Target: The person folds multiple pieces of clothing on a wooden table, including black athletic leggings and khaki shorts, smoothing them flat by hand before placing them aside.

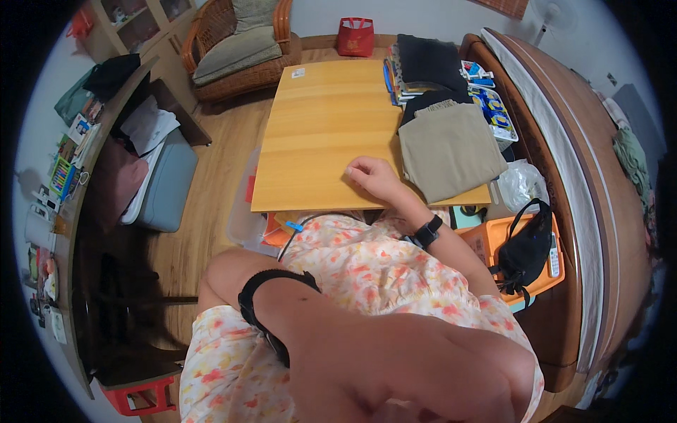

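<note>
My right hand (373, 177), with a black watch (427, 231) on its wrist, rests near the front edge of a yellow wooden table (317, 132). Its fingers are loosely curled, with nothing seen in them. Just right of it lies a folded khaki cloth (449, 150), partly over dark fabric. Behind, a folded black cloth (431, 61) lies on a stack of books or folders (391, 79). My left hand is out of view. Bare skin and a black band (264, 296) fill the lower foreground, over floral clothing (359, 254).
Right of the table are a white basket of blue packets (497, 113), a clear plastic bag (523, 185) and an orange bin (550, 275) bearing a black pouch (523, 248). A grey-blue storage box (174, 180) and a rattan armchair (238, 53) stand left. A red bag (355, 39) stands behind.
</note>
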